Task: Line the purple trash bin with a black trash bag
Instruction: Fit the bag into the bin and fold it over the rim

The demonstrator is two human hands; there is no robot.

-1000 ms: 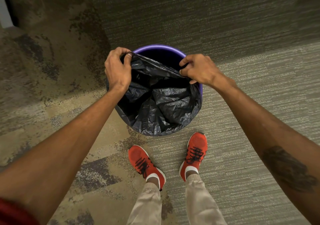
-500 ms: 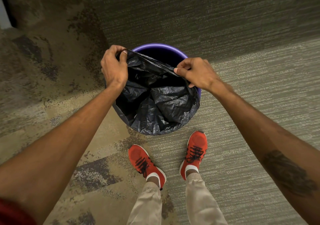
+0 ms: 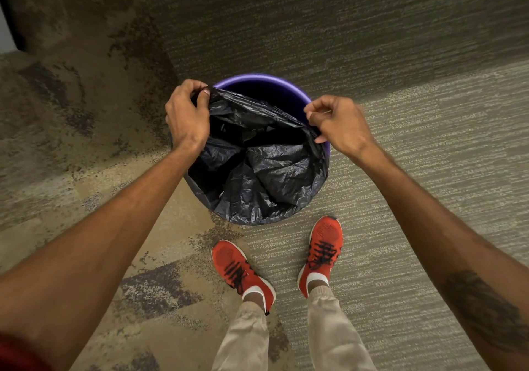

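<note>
Carpet (image 3: 415,170) covers the whole floor, grey and ribbed on the right, blotched tan and brown on the left, with a darker shadowed band across the top. On it, just ahead of the person's feet, stands the purple trash bin (image 3: 259,80), round and seen from above. Only the far arc of its rim and a sliver of its right side show purple; the rest is covered by the black trash bag (image 3: 266,170).

The bag sits inside the bin with its crumpled plastic sagging into the interior, and its near edge is draped over the near rim and down the outside wall. Its far edge is not over the rim: it runs as a taut, wrinkled line across the bin's mouth, from one hand to the other, leaving a dark, unlined crescent of bin interior visible beyond it. Nothing but the bag can be seen in the bin.

The left hand (image 3: 187,116) is at the bin's left rim, fingers curled and thumb pressed down, pinching the bag's edge. The right hand (image 3: 340,124) is at the right rim, its fingers clenched around a gathered bit of the same edge, held slightly above the rim. Both forearms are bare and reach in from the lower corners.

Two red sneakers with black laces (image 3: 322,252) stand on the carpet near the bin, below beige trouser legs (image 3: 335,336).
</note>
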